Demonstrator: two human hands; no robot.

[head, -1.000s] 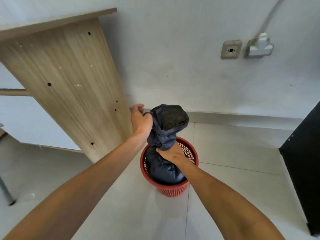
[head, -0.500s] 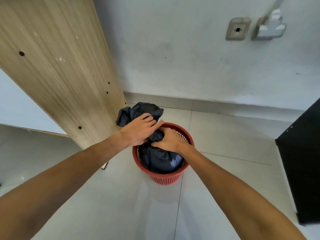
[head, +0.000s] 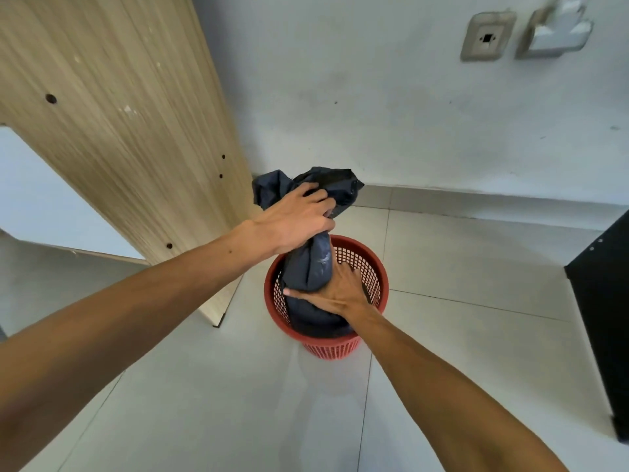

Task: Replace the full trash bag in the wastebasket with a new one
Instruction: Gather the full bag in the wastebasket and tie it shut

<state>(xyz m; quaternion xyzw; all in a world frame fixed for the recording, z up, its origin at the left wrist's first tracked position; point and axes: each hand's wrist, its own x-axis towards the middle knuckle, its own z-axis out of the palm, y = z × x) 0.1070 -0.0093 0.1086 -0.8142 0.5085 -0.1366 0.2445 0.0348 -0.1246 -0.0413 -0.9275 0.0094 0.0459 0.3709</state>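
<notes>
A red mesh wastebasket (head: 371, 267) stands on the tiled floor near the wall. A dark trash bag (head: 313, 267) rises out of it, its gathered top bunched above the rim. My left hand (head: 292, 223) is clenched around the bag's neck, with loose plastic sticking out above the fist. My right hand (head: 337, 291) lies lower, fingers spread and pressed around the bag's body inside the basket's rim. The bag's bottom is hidden inside the basket.
A wooden desk side panel (head: 129, 131) stands close to the left of the basket. A black cabinet (head: 602, 311) is at the right edge. The white wall carries a socket (head: 486, 37) and a plug adapter (head: 554, 28). Pale floor tiles (head: 238, 403) lie in front.
My left hand has lifted the bag's neck higher, stretching the bag up out of the basket. My right hand has slid down onto the bag's body.
</notes>
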